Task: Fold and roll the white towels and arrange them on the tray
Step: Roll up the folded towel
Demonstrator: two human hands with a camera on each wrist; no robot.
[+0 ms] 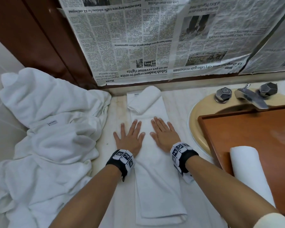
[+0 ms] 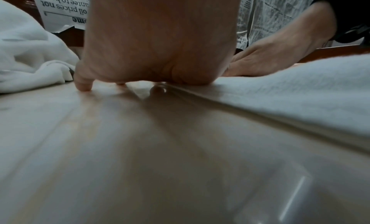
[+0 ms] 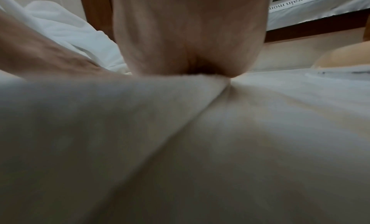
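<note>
Towel (image 1: 156, 170), white, folded into a long narrow strip, lies flat on the pale counter (image 1: 176, 102) with its long axis running from the person toward the wall. Both hands press on it palm down with fingers straight and spread, gripping nothing. The left hand (image 1: 130, 137) covers the strip's left edge, its outer fingers overhanging onto the counter. The right hand (image 1: 164, 134) lies just beside it on the strip's right half. Beyond the fingertips the far end of the strip is partly rolled, the roll lying skewed across it.

Obscured: the fingers are hidden in both wrist views, which show only the heel of each palm. In the right wrist view the cloth fills the lower frame, blurred. The strip's near end stops just short of the bottom edge of the head view.

Containers: to the right of the right hand, a wooden tray (image 1: 247, 129) sits over the sink (image 1: 197, 112), cut off by the frame edge. It holds one rolled white towel (image 1: 248, 171) at its near left side, long axis roughly parallel to the strip.

To the left of the left hand, a heap of loose white towels (image 1: 48, 129) lies crumpled. Newspaper (image 1: 146, 38) covers the wall beyond the hands.
</note>
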